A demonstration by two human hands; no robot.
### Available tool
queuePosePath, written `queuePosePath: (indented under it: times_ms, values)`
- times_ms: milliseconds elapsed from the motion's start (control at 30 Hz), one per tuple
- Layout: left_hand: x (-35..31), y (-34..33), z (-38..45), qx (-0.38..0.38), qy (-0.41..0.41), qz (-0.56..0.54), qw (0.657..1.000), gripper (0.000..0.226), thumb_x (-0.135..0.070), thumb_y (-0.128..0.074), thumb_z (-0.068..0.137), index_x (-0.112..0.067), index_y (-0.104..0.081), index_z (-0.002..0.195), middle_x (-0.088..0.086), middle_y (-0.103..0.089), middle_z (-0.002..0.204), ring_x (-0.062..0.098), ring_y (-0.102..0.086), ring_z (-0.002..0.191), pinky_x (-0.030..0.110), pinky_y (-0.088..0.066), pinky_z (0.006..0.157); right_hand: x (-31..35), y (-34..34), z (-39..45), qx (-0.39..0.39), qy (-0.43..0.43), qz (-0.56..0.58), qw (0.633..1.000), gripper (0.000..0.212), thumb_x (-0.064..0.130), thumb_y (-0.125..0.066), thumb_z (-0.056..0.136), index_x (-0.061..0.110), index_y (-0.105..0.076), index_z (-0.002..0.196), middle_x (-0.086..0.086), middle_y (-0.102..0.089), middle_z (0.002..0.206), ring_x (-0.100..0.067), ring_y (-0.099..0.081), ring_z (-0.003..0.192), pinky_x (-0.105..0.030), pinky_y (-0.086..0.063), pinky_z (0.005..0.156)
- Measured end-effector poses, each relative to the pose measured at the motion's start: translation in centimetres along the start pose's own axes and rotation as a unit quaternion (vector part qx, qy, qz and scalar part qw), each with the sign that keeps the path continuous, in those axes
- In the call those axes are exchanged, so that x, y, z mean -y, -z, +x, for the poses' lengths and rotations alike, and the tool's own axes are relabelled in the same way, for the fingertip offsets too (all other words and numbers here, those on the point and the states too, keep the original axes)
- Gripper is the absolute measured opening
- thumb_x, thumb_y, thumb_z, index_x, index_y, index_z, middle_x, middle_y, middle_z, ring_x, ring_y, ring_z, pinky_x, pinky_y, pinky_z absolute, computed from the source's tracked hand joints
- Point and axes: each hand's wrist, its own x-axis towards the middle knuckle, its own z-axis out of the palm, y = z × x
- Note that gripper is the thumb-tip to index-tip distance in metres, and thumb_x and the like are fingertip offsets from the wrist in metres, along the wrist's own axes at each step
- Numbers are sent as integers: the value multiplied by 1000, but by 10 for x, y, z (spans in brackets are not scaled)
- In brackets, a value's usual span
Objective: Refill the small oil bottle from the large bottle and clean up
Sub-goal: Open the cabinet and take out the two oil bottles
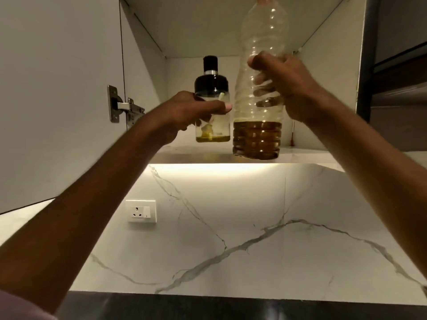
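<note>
Both bottles are at the open cabinet, at about 12 o'clock in the view. The left hand (194, 112) wraps its grip around the glass body of the small bottle (212, 112) just under its black cap, thumb across the front; only a thin layer of oil sits at its bottom, so it looks due for refilling. The right hand (282, 86) closes its grip around the ribbed middle of the large bottle (260, 93), which is upright and roughly a third full, its base level with the front edge of the shelf (184, 155). Mid-body holds likely keep each bottle upright. The cabinet's side walls, the open door with its hinge (122, 105) at 9 o'clock, and the shelf lip hem the bottles in; open room lies downward, toward the marble wall and the dark counter (208, 310) at 6 o'clock.
</note>
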Motion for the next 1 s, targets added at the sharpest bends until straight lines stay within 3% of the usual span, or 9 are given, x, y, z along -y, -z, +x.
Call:
queuePosePath:
  times_ms: [100, 167, 233, 367, 500, 600, 700, 867, 1000]
  values:
    - [-9, -6, -23, 15, -30, -4, 999, 28, -48, -61, 75, -25, -61, 90, -4, -64, 92, 6, -54, 79, 18, -40, 59, 11, 10, -23, 10, 5, 19, 1000, 24, 40, -59, 85, 19, -59, 97, -6, -58, 99, -21, -61, 88, -33, -53, 70]
    - [-14, -14, -42, 20, -50, -8, 999, 29, -49, -61, 70, -26, -60, 86, -9, -65, 85, -4, -56, 69, 6, -39, 48, 13, 13, -43, 8, 7, 32, 999, 22, 39, -60, 84, 20, -60, 94, -4, -59, 96, -21, -62, 86, -33, -54, 70]
    - [-13, -22, -61, 22, -60, -27, 998, 30, -48, -64, 68, -26, -60, 88, -15, -66, 77, -11, -58, 65, 4, -40, 49, 12, 14, -65, 8, 10, 29, 999, 23, 39, -60, 83, 20, -60, 97, -2, -62, 96, -19, -64, 87, -32, -54, 70]
    - [11, -44, -96, 18, -30, -48, 998, 68, -54, -78, 59, -30, -57, 119, -13, -66, 107, -3, -62, 94, 17, -45, 75, -3, 6, -120, -7, 1, 30, 1000, 54, 42, -68, 71, 9, -57, 112, -3, -65, 95, -18, -68, 84, -31, -54, 66]
    - [54, -77, -143, -7, -5, 4, 1000, 71, -64, -75, 53, -36, -55, 114, -18, -66, 99, -7, -60, 88, 20, -47, 72, -41, -13, -190, -24, -6, -4, 1000, 48, 48, -69, 61, 25, -57, 101, 0, -65, 100, -21, -66, 91, -45, -56, 77]
    - [104, -113, -190, -20, 25, 32, 999, 80, -70, -69, 51, -26, -54, 117, -11, -65, 104, 6, -61, 93, 38, -52, 80, -74, -36, -252, -9, -29, -45, 999, 51, 49, -68, 64, 24, -54, 106, 13, -63, 95, -2, -64, 88, -24, -52, 78]
    - [157, -155, -245, -8, 83, 17, 996, 81, -66, -71, 53, -16, -56, 116, -4, -67, 106, 12, -63, 98, 41, -51, 85, -114, -62, -312, 0, -72, -80, 994, 59, 48, -66, 65, 14, -54, 111, 13, -62, 93, 9, -60, 84, -10, -45, 76]
    - [235, -208, -318, -2, 190, 14, 982, 76, -64, -71, 53, -19, -56, 113, -16, -57, 97, 21, -58, 100, 41, -49, 84, -180, -108, -394, 7, -161, -77, 984, 64, 42, -70, 64, 4, -54, 113, -2, -64, 100, -13, -65, 89, -23, -52, 81]
    - [284, -236, -352, -3, 265, -8, 964, 80, -59, -75, 51, -19, -54, 117, 0, -65, 107, 25, -61, 102, 49, -51, 83, -216, -137, -438, 30, -196, -87, 976, 65, 42, -71, 64, 6, -52, 115, -2, -62, 105, -14, -62, 94, -21, -50, 83]
